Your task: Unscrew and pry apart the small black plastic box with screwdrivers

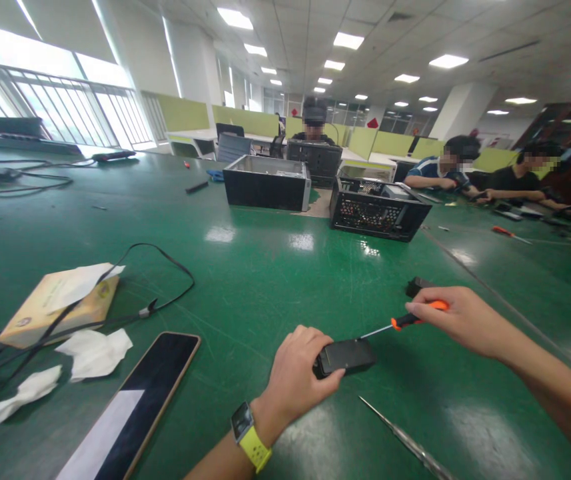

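Observation:
My left hand (300, 360), with a yellow-strapped watch (250, 433) on its wrist, grips the left end of a small black box-shaped device (349, 357) on the green table. In my right hand (458, 317) is an orange and black screwdriver (400, 323), its fingers closed around the handle. The screwdriver's thin shaft slants down to the left, and its tip meets the device's upper edge near the far side. Just beyond my right hand lies another small black block (418, 285), partly covered by the fingers. A slim metal tool (405, 437) with a pointed end rests nearer to me.
On the left lie a smartphone (165, 373), crumpled tissues (96, 353), a tissue box (60, 303) and black cables (185, 267). Two open computer cases (268, 187) (380, 210) stand farther back. Several people sit around the table's far side; another screwdriver (505, 231) lies at the right.

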The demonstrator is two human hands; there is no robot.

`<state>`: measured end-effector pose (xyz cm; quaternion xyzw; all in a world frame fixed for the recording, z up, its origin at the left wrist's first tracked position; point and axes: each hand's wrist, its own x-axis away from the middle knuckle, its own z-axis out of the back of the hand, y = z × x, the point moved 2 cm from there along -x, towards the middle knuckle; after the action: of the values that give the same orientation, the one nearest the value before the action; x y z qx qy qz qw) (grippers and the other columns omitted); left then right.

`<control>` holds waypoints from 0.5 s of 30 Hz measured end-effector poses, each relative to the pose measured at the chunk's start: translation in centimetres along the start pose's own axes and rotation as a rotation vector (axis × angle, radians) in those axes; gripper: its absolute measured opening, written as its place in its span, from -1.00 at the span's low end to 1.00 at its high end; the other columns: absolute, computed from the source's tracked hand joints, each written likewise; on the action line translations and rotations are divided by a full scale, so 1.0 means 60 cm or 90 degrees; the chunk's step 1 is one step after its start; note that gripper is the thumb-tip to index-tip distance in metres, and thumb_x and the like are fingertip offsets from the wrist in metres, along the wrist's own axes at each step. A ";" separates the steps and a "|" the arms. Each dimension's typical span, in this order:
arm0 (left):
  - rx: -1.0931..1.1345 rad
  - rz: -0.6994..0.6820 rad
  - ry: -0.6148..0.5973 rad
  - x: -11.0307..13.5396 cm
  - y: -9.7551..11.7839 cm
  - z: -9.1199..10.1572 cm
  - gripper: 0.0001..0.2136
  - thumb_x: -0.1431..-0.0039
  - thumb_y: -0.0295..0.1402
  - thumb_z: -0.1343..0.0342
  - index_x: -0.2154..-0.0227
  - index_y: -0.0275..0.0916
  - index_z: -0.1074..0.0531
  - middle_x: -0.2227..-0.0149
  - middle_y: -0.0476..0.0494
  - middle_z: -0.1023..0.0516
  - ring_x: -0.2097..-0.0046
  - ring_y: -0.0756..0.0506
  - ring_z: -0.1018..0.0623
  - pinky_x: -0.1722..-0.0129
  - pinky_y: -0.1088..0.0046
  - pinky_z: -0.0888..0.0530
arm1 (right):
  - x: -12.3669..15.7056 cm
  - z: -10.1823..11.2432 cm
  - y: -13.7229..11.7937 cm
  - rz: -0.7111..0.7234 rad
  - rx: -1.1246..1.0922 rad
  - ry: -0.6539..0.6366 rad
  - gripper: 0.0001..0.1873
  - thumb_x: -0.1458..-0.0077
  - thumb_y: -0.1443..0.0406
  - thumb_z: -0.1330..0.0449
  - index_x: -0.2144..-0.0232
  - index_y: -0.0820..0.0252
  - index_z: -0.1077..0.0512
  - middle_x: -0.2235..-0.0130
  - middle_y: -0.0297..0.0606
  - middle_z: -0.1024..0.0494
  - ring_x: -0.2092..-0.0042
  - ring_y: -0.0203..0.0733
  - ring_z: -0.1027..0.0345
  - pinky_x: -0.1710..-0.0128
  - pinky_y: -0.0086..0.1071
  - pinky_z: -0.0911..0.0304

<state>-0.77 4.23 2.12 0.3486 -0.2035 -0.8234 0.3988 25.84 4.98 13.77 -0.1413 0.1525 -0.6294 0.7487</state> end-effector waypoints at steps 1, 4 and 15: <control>0.000 -0.002 0.001 0.000 0.000 0.000 -0.74 0.02 -0.37 -0.29 0.22 -0.21 -0.48 0.23 -0.15 -0.54 0.19 -0.21 -0.47 0.18 0.21 -0.45 | -0.001 0.001 -0.002 0.000 0.007 0.004 -0.53 -0.16 -0.01 -0.06 0.51 0.15 -0.55 0.55 -0.34 -0.45 0.49 -0.26 -0.24 0.47 -0.38 -0.10; 0.000 -0.004 0.003 0.001 0.000 -0.001 -0.74 0.01 -0.36 -0.28 0.21 -0.20 -0.48 0.23 -0.15 -0.54 0.18 -0.22 -0.47 0.18 0.21 -0.45 | -0.003 0.003 -0.010 0.010 0.021 -0.011 -0.56 -0.14 -0.02 -0.09 0.49 0.14 -0.56 0.51 -0.31 -0.51 0.45 -0.22 -0.30 0.44 -0.36 -0.14; -0.003 0.004 -0.006 0.002 0.001 0.000 -0.73 0.02 -0.36 -0.31 0.21 -0.21 -0.48 0.23 -0.14 -0.54 0.18 -0.22 -0.48 0.19 0.22 -0.45 | -0.001 0.018 -0.029 0.012 -0.018 -0.019 -0.52 -0.15 -0.05 -0.07 0.47 0.15 -0.56 0.48 -0.30 -0.52 0.43 -0.21 -0.30 0.41 -0.35 -0.14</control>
<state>-0.79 4.11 2.14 0.3432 -0.2045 -0.8242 0.4013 24.70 4.79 15.46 -0.1598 0.1511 -0.6177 0.7550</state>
